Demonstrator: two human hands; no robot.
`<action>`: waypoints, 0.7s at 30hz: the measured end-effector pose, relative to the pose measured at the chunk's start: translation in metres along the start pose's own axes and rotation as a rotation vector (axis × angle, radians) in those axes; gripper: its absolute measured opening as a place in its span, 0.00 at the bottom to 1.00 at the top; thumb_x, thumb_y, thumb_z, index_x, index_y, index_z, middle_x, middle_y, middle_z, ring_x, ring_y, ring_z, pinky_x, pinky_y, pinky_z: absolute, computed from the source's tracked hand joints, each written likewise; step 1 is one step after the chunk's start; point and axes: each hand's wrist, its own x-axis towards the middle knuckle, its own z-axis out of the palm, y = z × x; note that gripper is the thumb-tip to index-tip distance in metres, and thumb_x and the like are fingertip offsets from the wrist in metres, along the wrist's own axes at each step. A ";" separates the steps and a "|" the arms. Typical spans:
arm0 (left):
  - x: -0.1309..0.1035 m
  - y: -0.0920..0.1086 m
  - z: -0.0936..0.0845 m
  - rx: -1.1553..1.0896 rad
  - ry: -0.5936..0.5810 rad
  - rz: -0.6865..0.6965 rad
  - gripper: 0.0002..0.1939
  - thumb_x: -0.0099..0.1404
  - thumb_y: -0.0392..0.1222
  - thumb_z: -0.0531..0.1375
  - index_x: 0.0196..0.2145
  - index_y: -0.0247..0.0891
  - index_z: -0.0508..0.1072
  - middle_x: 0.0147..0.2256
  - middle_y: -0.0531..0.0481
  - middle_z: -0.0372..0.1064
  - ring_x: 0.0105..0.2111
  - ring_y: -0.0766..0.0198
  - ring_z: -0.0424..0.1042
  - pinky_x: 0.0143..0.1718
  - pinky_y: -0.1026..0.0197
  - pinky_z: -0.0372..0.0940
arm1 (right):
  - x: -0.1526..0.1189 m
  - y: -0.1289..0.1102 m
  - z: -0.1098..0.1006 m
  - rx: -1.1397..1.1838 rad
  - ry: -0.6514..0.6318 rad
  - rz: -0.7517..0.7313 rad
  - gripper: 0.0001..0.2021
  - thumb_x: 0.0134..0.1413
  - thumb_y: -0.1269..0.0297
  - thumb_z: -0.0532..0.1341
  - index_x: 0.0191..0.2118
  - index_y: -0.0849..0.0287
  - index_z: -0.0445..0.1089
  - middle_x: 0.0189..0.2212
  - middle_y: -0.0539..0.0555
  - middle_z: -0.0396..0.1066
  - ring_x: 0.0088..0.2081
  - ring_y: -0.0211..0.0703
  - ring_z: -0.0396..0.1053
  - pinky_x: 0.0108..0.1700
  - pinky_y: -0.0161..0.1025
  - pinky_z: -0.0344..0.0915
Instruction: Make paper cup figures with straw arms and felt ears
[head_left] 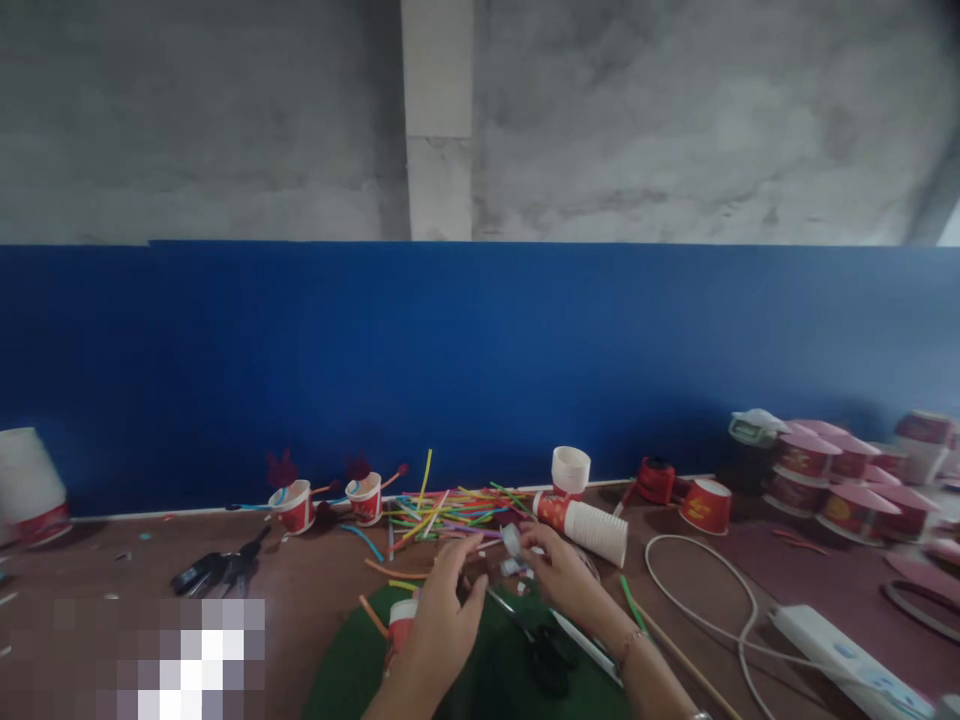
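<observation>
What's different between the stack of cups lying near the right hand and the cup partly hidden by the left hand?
The cup stack lies on its side, while the cup looks roughly upright. The stack shows many nested rims; the cup shows just one. The stack is in plain view, whereas the left hand covers part of the cup. Both are red and white.

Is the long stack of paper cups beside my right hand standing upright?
No, the stack of cups lies on its side near the right hand.
</observation>
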 end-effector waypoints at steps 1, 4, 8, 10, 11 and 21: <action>0.001 -0.001 0.001 0.030 -0.022 0.032 0.22 0.58 0.33 0.53 0.50 0.43 0.68 0.50 0.45 0.67 0.52 0.56 0.64 0.53 0.53 0.58 | 0.001 -0.005 0.004 0.028 -0.011 -0.016 0.06 0.53 0.68 0.53 0.32 0.59 0.67 0.45 0.59 0.69 0.46 0.46 0.67 0.47 0.38 0.63; -0.001 -0.005 0.002 0.092 -0.063 0.058 0.23 0.57 0.30 0.52 0.49 0.43 0.69 0.49 0.45 0.68 0.50 0.57 0.66 0.52 0.54 0.60 | 0.003 -0.008 0.010 -0.051 -0.054 -0.024 0.07 0.50 0.69 0.54 0.32 0.59 0.69 0.40 0.56 0.71 0.41 0.46 0.69 0.44 0.39 0.64; -0.003 -0.009 -0.004 0.148 -0.069 -0.007 0.17 0.61 0.35 0.50 0.46 0.42 0.71 0.40 0.46 0.73 0.42 0.57 0.71 0.46 0.55 0.64 | 0.002 0.014 0.001 -0.313 -0.031 0.117 0.13 0.51 0.69 0.53 0.41 0.59 0.70 0.41 0.56 0.72 0.43 0.46 0.68 0.46 0.39 0.62; -0.002 -0.011 -0.008 0.164 -0.068 -0.022 0.16 0.62 0.36 0.50 0.45 0.42 0.71 0.37 0.46 0.73 0.39 0.57 0.72 0.44 0.56 0.65 | -0.003 0.026 -0.008 -0.407 -0.001 0.212 0.11 0.50 0.69 0.53 0.36 0.61 0.71 0.37 0.59 0.72 0.42 0.49 0.69 0.45 0.42 0.62; -0.001 -0.011 -0.010 0.167 -0.065 -0.025 0.16 0.61 0.36 0.50 0.45 0.42 0.71 0.36 0.47 0.73 0.38 0.57 0.72 0.43 0.56 0.65 | -0.006 0.031 -0.012 -0.442 0.002 0.249 0.08 0.48 0.68 0.55 0.32 0.61 0.71 0.34 0.60 0.73 0.40 0.51 0.69 0.43 0.43 0.62; 0.002 -0.005 -0.009 0.107 -0.045 0.063 0.13 0.62 0.36 0.50 0.38 0.40 0.74 0.37 0.44 0.72 0.40 0.57 0.71 0.44 0.56 0.65 | -0.008 0.017 -0.005 -0.470 0.007 0.139 0.12 0.54 0.74 0.47 0.35 0.60 0.67 0.30 0.55 0.73 0.36 0.44 0.69 0.41 0.38 0.59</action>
